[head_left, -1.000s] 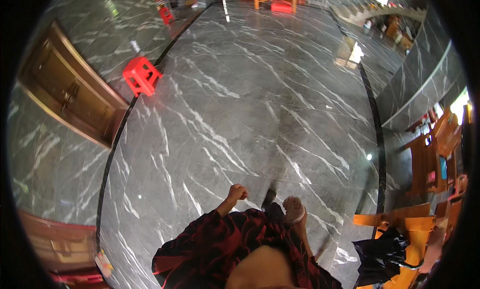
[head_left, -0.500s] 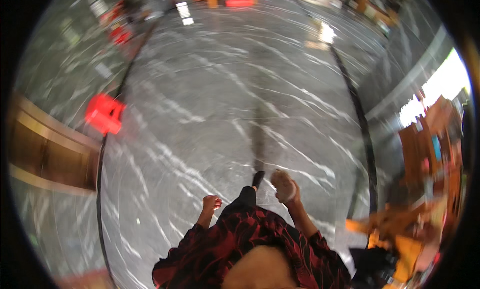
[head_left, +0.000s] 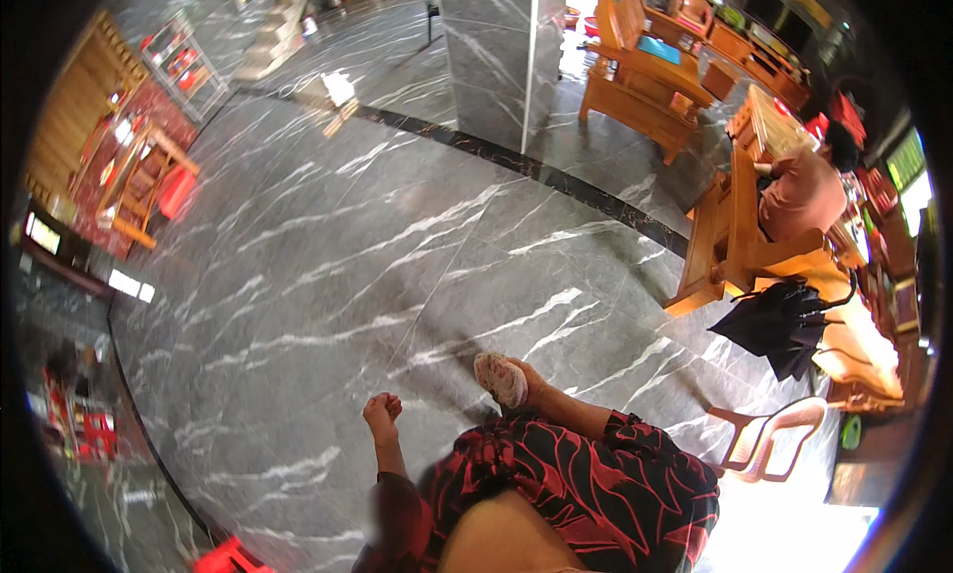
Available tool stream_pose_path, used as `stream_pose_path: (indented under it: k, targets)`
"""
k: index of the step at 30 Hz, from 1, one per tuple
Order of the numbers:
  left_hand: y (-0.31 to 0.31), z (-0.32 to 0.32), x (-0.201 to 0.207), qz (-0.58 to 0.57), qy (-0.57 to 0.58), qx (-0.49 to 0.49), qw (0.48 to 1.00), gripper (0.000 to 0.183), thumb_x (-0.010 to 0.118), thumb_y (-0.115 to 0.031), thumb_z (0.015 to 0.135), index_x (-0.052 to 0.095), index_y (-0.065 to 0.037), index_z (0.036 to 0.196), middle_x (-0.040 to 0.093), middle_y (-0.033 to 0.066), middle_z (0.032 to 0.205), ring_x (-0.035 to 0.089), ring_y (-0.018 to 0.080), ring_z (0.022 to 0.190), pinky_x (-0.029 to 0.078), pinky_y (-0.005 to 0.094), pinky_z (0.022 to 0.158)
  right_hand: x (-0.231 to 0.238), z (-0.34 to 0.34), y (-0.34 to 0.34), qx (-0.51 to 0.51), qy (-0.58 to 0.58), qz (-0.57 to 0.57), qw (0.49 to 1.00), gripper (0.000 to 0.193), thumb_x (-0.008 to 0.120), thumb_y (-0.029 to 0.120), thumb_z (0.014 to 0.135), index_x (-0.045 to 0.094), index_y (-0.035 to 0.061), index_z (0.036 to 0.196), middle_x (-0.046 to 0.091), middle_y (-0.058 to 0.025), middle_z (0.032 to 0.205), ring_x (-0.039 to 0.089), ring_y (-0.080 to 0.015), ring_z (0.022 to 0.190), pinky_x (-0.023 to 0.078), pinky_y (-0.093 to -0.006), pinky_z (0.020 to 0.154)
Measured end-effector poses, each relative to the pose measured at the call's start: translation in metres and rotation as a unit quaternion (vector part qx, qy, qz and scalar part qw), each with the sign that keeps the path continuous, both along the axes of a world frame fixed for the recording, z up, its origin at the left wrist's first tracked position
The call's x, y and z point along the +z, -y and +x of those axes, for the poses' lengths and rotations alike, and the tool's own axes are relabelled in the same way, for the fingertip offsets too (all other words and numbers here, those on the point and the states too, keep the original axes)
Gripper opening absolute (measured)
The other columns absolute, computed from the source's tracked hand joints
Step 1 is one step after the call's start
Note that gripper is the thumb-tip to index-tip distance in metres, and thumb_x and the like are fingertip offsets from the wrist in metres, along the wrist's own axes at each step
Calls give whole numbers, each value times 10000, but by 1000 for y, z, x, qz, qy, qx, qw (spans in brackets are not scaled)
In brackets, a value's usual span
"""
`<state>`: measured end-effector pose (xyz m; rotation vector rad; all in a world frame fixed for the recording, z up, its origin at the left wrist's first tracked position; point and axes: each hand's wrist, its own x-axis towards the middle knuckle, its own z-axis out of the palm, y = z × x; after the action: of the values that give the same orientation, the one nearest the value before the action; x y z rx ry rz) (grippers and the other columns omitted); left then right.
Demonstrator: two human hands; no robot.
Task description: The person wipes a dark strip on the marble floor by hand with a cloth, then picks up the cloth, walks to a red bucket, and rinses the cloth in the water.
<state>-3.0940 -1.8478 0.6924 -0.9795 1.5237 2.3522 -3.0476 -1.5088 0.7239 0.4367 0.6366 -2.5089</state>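
My right hand is closed around the lower end of a pale, mottled oblong thing. It has a rounded outline, a bit like a small shoe or slipper, but its kind I cannot make out. The thing is held up in front of my body, above the grey marble floor. To the left, my left hand hangs in the air with its fingers curled in, and nothing shows in it. The two hands are well apart. My sleeves and top are black with a red pattern.
On the right, a person sits on a wooden bench, a black umbrella behind them. A pale plastic chair stands nearer. A marble pillar rises ahead. A red stool is at lower left.
My body has turned to the right, bringing the pillar, the seated person and the benches into fuller view. The red stool has shifted to the lower left. My right hand still holds the pale thing.
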Motion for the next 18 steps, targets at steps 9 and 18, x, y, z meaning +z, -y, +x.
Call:
stream_pose_path:
  k: [9,18]
  targets:
    - [-31,-161,-20,-5,47,-122,991,118,569,-103,856,558,3,906,629,123,756,621,202,593,537,320,539,-90,-185,-7,13,-185,277,943,312,528,221,884,566,64,1151,628,-104,1054,609,-221,980,493,-353,868]
    - [43,-300,-20,-644,-76,-476,594,151,621,-197,786,642,-89,683,640,91,714,623,241,621,466,409,546,-54,-432,44,43,-220,-72,972,376,591,237,901,506,0,1180,627,-81,1040,620,-176,923,539,-351,798]
